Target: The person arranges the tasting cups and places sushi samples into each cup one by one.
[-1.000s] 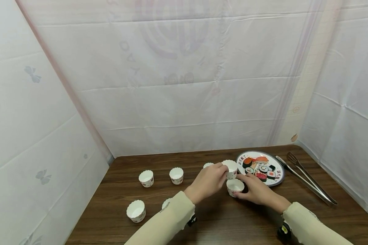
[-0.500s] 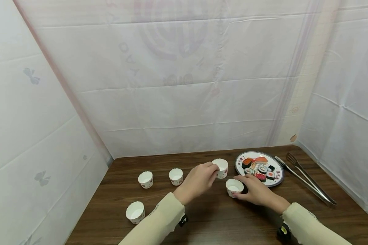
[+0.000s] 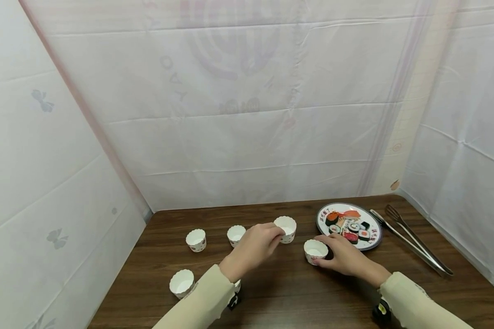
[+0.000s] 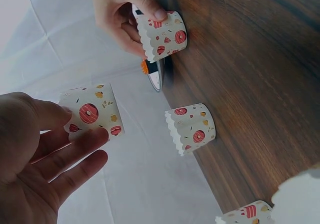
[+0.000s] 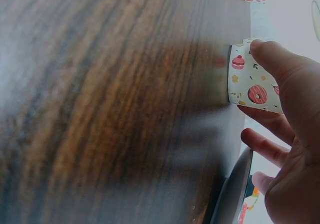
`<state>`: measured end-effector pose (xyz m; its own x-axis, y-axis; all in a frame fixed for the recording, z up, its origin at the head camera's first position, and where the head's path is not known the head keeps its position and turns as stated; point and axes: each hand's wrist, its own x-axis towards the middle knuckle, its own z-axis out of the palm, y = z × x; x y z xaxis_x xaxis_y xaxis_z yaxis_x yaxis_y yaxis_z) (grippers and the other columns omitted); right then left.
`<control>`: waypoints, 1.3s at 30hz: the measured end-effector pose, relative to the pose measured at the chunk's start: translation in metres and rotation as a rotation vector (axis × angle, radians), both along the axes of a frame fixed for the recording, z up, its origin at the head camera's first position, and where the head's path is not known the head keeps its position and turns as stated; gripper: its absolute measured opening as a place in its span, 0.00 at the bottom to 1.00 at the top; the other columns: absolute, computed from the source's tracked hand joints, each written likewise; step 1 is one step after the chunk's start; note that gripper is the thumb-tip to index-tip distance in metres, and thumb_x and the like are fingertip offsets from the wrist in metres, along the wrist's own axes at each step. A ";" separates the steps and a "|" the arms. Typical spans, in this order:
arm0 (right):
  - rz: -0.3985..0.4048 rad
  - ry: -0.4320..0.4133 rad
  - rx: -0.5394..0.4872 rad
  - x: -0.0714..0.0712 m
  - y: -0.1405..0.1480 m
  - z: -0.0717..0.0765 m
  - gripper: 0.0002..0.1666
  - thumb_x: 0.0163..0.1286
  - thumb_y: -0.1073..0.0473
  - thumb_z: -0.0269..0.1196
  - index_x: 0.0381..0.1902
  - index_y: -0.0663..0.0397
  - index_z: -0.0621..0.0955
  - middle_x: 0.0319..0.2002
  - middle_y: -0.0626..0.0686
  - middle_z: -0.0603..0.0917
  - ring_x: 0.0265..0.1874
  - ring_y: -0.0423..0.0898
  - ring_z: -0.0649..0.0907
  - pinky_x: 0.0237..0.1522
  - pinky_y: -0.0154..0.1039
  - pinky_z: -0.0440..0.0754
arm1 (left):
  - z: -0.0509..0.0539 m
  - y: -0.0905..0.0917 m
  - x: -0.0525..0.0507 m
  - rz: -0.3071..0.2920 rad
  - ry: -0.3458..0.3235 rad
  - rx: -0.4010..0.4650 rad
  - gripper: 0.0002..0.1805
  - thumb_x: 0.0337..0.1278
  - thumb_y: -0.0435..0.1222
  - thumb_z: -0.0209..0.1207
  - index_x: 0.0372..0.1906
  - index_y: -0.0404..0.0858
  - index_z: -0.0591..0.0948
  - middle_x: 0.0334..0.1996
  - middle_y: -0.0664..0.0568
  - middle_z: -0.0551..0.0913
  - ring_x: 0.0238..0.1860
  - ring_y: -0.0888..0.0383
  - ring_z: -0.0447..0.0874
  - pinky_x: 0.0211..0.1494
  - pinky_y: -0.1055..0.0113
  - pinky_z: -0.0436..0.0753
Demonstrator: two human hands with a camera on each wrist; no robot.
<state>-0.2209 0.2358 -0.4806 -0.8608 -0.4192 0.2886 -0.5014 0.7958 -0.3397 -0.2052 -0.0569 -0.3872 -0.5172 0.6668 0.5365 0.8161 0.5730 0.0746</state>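
My left hand point(image 3: 255, 246) pinches a white paper baking cup point(image 3: 287, 230) by its side, holding it raised above the table. Red donuts and small yellow shapes decorate its wall in the left wrist view. My right hand point(image 3: 342, 254) grips a second baking cup point(image 3: 315, 252) from the right, thumb and finger on opposite sides. That cup stands upright, its base against the wood in the right wrist view. Another baking cup point(image 4: 192, 128) stands on the table between the two held ones in the left wrist view; in the head view it is hidden behind the raised cup.
More cups stand upright left of my hands: one back left point(image 3: 195, 240), one back middle point(image 3: 235, 235), one front left point(image 3: 182, 283), plus one mostly covered by my left forearm point(image 3: 207, 290). A sushi-print plate point(image 3: 329, 214) lies back right, with metal tongs point(image 3: 413, 242) beyond it.
My left hand has carried its baking cup leftward, away from above the cup in my right hand. The right hand and its cup have stayed in place.
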 end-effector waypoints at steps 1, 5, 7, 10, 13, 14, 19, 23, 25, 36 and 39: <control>0.001 0.001 0.001 0.000 0.000 0.000 0.37 0.61 0.40 0.75 0.62 0.53 0.82 0.49 0.55 0.84 0.49 0.54 0.82 0.47 0.55 0.82 | 0.000 -0.001 0.001 -0.001 0.001 0.002 0.05 0.67 0.29 0.65 0.40 0.41 0.88 0.36 0.58 0.87 0.34 0.63 0.84 0.40 0.69 0.82; 0.002 0.003 0.001 0.000 0.000 0.001 0.37 0.61 0.40 0.75 0.61 0.53 0.82 0.49 0.56 0.84 0.48 0.54 0.82 0.47 0.54 0.82 | -0.001 -0.007 0.007 -0.008 0.004 0.009 0.04 0.65 0.29 0.66 0.39 0.41 0.88 0.34 0.58 0.87 0.32 0.64 0.84 0.39 0.71 0.82; 0.004 0.004 0.001 0.001 0.000 0.001 0.37 0.61 0.39 0.75 0.61 0.53 0.82 0.49 0.56 0.84 0.48 0.54 0.82 0.47 0.54 0.82 | -0.003 -0.009 0.009 -0.012 0.000 0.008 0.04 0.65 0.29 0.67 0.39 0.41 0.88 0.33 0.58 0.87 0.32 0.64 0.83 0.38 0.72 0.81; 0.007 0.003 -0.006 0.001 0.000 0.001 0.37 0.61 0.40 0.75 0.62 0.54 0.81 0.50 0.56 0.84 0.49 0.54 0.82 0.47 0.55 0.82 | -0.005 -0.011 0.014 -0.011 -0.004 -0.002 0.03 0.65 0.30 0.67 0.38 0.41 0.88 0.32 0.59 0.87 0.31 0.65 0.82 0.37 0.73 0.81; 0.007 -0.006 -0.008 0.001 0.000 0.000 0.37 0.62 0.41 0.75 0.62 0.55 0.81 0.50 0.56 0.83 0.49 0.54 0.82 0.48 0.55 0.81 | -0.008 -0.013 0.018 -0.018 -0.013 -0.011 0.03 0.66 0.30 0.66 0.38 0.42 0.88 0.30 0.59 0.86 0.29 0.67 0.81 0.36 0.74 0.80; 0.005 -0.007 -0.007 0.001 0.000 0.000 0.37 0.62 0.41 0.75 0.62 0.55 0.81 0.51 0.56 0.83 0.49 0.55 0.82 0.48 0.55 0.81 | -0.009 -0.014 0.019 -0.017 -0.015 -0.014 0.03 0.66 0.30 0.66 0.38 0.42 0.88 0.30 0.59 0.86 0.29 0.67 0.80 0.36 0.74 0.79; 0.001 0.004 0.002 0.000 0.001 0.000 0.38 0.61 0.39 0.75 0.62 0.55 0.81 0.50 0.57 0.84 0.49 0.55 0.82 0.48 0.56 0.81 | -0.016 -0.016 0.023 -0.022 -0.027 -0.027 0.03 0.65 0.31 0.67 0.37 0.42 0.88 0.29 0.60 0.86 0.29 0.68 0.81 0.35 0.74 0.80; 0.012 0.023 -0.006 0.000 0.001 -0.001 0.38 0.62 0.39 0.75 0.61 0.56 0.82 0.49 0.56 0.84 0.49 0.56 0.82 0.48 0.57 0.82 | -0.024 -0.016 0.026 -0.027 -0.027 -0.043 0.03 0.65 0.32 0.67 0.36 0.43 0.88 0.27 0.61 0.84 0.27 0.69 0.80 0.33 0.75 0.79; 0.014 0.027 -0.014 0.000 0.001 -0.001 0.37 0.61 0.40 0.75 0.61 0.56 0.82 0.49 0.55 0.84 0.49 0.56 0.82 0.49 0.57 0.82 | -0.028 -0.015 0.027 -0.030 -0.028 -0.051 0.03 0.66 0.32 0.67 0.36 0.43 0.87 0.26 0.61 0.83 0.26 0.69 0.78 0.32 0.75 0.78; 0.008 0.030 -0.015 0.002 0.000 0.000 0.37 0.61 0.40 0.75 0.61 0.56 0.82 0.49 0.55 0.84 0.49 0.55 0.82 0.48 0.57 0.82 | -0.042 -0.013 0.039 -0.040 -0.045 -0.136 0.04 0.61 0.31 0.69 0.36 0.45 0.88 0.28 0.63 0.85 0.32 0.68 0.83 0.36 0.75 0.81; 0.011 0.032 -0.013 0.001 0.000 0.000 0.37 0.61 0.39 0.75 0.61 0.56 0.82 0.49 0.55 0.84 0.49 0.56 0.82 0.49 0.57 0.82 | -0.046 -0.012 0.041 -0.049 -0.039 -0.159 0.05 0.60 0.31 0.69 0.36 0.45 0.88 0.29 0.63 0.86 0.32 0.69 0.83 0.36 0.76 0.81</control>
<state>-0.2196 0.2355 -0.4806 -0.8465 -0.4248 0.3209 -0.5208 0.7858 -0.3335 -0.1643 -0.0689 -0.4330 -0.5007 0.7664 0.4024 0.8415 0.5399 0.0189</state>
